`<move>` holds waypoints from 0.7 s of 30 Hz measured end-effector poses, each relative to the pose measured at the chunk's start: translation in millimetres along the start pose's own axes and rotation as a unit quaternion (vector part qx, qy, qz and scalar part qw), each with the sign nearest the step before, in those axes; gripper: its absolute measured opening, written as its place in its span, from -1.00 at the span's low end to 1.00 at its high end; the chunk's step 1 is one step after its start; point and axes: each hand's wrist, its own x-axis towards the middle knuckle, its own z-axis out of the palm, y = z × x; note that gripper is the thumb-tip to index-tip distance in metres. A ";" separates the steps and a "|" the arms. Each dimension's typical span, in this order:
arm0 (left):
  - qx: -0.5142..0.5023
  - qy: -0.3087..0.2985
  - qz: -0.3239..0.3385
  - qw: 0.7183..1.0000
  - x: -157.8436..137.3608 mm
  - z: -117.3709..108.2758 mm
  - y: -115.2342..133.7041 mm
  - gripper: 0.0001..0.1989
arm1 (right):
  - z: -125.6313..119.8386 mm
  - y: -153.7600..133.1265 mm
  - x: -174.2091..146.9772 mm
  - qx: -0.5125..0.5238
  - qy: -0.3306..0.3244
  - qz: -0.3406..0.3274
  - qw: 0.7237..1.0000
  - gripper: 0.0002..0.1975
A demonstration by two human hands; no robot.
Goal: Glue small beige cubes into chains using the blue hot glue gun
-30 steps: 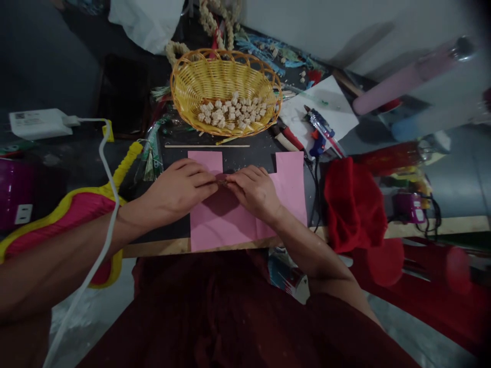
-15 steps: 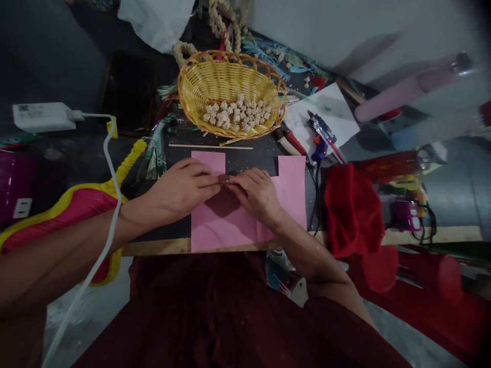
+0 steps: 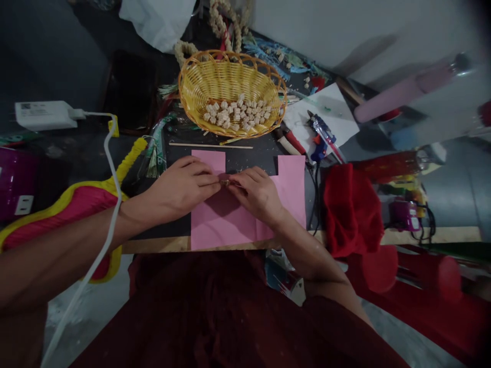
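Note:
My left hand (image 3: 187,184) and my right hand (image 3: 258,193) meet fingertip to fingertip over pink paper (image 3: 226,222). Both are closed in a pinch on a small brownish piece (image 3: 225,182), mostly covered by the fingers; its kind is too small to make out. A thin pale stick (image 3: 210,145) lies just beyond the paper. Behind it stands a yellow wicker basket (image 3: 215,74) with many small beige knotted pieces (image 3: 238,113) inside.
On the right are a blue glue gun (image 3: 320,140), red-handled pliers (image 3: 293,140) and a red cloth (image 3: 353,209). A white cable (image 3: 111,204) from a charger (image 3: 46,115) crosses my left forearm. A yellow-edged pink fan (image 3: 72,209) lies left.
Both hands hold nearly the same place, with the fingers still pinched together. The whole view has shifted very slightly.

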 end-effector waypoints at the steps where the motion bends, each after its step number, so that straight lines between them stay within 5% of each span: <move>1: 0.003 0.000 0.002 1.000 0.2 -0.6 0.2 -0.69 | 0.1 1.3 0.1 0.005 0.001 -0.009 1.000 -0.81; 6: 0.015 0.003 0.006 1.000 0.4 -1.2 1.0 -0.72 | -0.9 8.0 0.2 0.008 0.022 -0.043 0.999 -0.80; 13: 0.027 0.050 -0.004 0.998 -0.7 6.6 -0.5 -0.76 | -17.1 2.3 -1.9 -0.054 0.030 0.042 0.997 -0.76; 21: 0.057 0.053 -0.014 0.997 -0.5 4.7 3.4 -0.76 | -10.2 -13.6 7.6 -0.071 -0.040 -0.010 0.997 -0.81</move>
